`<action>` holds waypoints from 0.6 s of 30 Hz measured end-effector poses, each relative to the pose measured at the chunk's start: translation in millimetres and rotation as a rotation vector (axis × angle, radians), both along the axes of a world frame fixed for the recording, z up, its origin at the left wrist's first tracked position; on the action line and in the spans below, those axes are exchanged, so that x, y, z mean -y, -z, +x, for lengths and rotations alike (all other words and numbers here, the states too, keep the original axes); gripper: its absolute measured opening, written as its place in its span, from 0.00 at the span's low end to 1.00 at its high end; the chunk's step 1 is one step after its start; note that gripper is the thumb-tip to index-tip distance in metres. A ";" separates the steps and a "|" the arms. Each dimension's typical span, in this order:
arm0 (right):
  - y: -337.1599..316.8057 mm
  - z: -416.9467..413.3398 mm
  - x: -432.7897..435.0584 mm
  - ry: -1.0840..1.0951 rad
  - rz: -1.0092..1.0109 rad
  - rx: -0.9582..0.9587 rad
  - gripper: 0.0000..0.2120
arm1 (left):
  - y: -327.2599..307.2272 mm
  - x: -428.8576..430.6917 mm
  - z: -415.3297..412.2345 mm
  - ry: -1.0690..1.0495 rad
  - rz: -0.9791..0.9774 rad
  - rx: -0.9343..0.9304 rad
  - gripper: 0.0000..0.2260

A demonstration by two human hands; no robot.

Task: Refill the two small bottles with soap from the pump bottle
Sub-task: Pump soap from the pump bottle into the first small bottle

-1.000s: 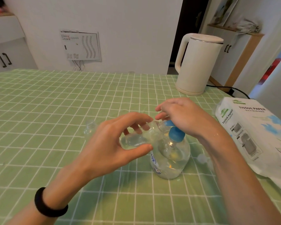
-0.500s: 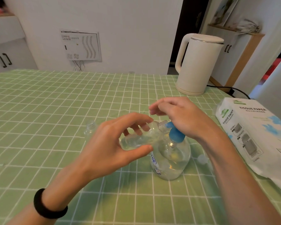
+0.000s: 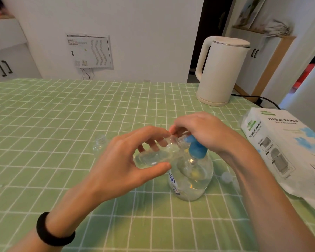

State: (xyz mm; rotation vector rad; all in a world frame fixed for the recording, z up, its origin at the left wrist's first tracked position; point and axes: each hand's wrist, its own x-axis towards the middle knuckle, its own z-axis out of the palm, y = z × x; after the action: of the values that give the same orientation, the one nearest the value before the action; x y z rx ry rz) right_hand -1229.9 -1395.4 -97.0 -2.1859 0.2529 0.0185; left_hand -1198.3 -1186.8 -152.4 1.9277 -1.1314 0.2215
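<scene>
The clear pump bottle (image 3: 191,179) with a blue pump head (image 3: 196,150) stands on the green checked tablecloth, partly filled with clear soap. My left hand (image 3: 127,160) grips a small clear bottle (image 3: 153,157), tilted almost on its side with its mouth at the pump nozzle. Some clear liquid lies inside it. My right hand (image 3: 202,131) sits on top of the pump head, fingers curled down over the nozzle. A second small clear bottle (image 3: 99,144) stands uncapped on the cloth just beyond my left hand.
A small clear cap (image 3: 226,177) lies on the cloth right of the pump bottle. A tissue paper pack (image 3: 284,153) lies at the right edge. A cream kettle (image 3: 220,70) stands at the back right, its black cord (image 3: 258,99) trailing off the table.
My right hand's fingertips have shifted slightly left and lowered over the pump head. My left hand keeps the small bottle at the nozzle, nearly unmoved.
</scene>
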 end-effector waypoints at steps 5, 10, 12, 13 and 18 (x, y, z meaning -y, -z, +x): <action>0.3 0.7 -0.3 -0.044 0.017 0.073 0.16 | -1.2 -0.6 1.1 -0.004 -0.007 0.006 0.21; 1.8 2.7 -0.4 -0.067 -0.027 -0.012 0.17 | 1.3 0.0 3.3 -0.001 0.004 0.006 0.21; 4.2 3.1 -0.6 -0.076 -0.052 -0.046 0.17 | 3.0 0.3 3.0 0.003 0.013 -0.001 0.21; 4.6 2.6 -0.8 -0.082 -0.055 -0.055 0.17 | 3.5 0.4 2.6 0.005 0.015 -0.007 0.21; -0.7 0.3 0.0 -0.083 -0.042 -0.008 0.16 | 2.2 0.2 1.6 0.012 -0.001 -0.008 0.22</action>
State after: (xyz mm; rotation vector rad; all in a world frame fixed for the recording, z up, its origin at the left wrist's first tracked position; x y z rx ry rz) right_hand -1229.6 -1395.5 -96.3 -2.2371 0.1680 0.0692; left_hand -1196.7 -1187.0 -154.7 1.9190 -1.1374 0.2078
